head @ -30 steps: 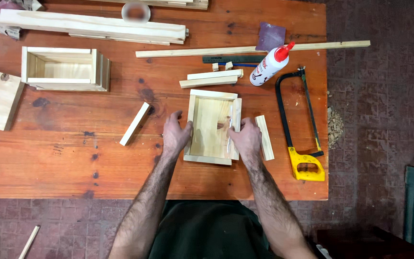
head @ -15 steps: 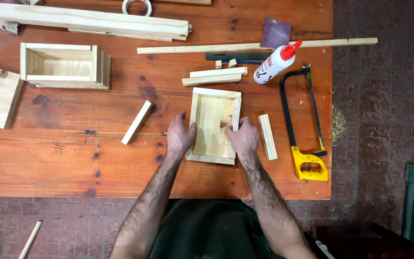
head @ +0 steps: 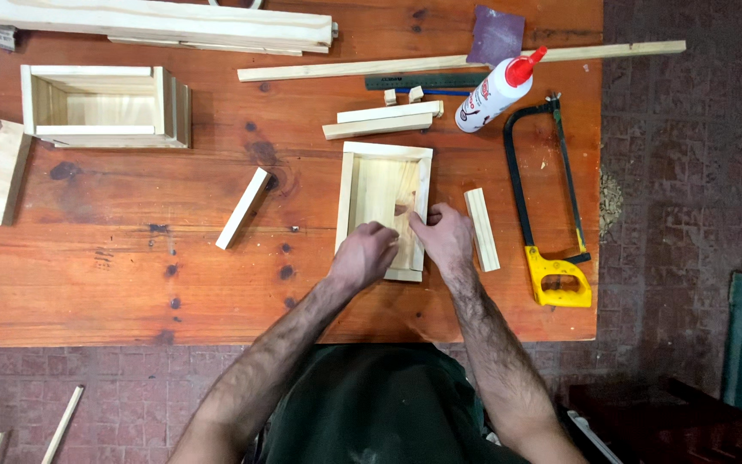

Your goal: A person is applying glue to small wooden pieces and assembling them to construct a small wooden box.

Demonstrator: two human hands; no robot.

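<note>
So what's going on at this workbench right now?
A person has both hands on a small open wooden box lying on the red-brown table. The left hand and right hand rest on its near end. A loose wooden strip lies beside it, with a hacksaw and glue bottle further right.

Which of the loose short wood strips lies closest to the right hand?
The short strip just right of the right hand, beside the small frame. The other single strip lies left, beyond the left hand.
</note>
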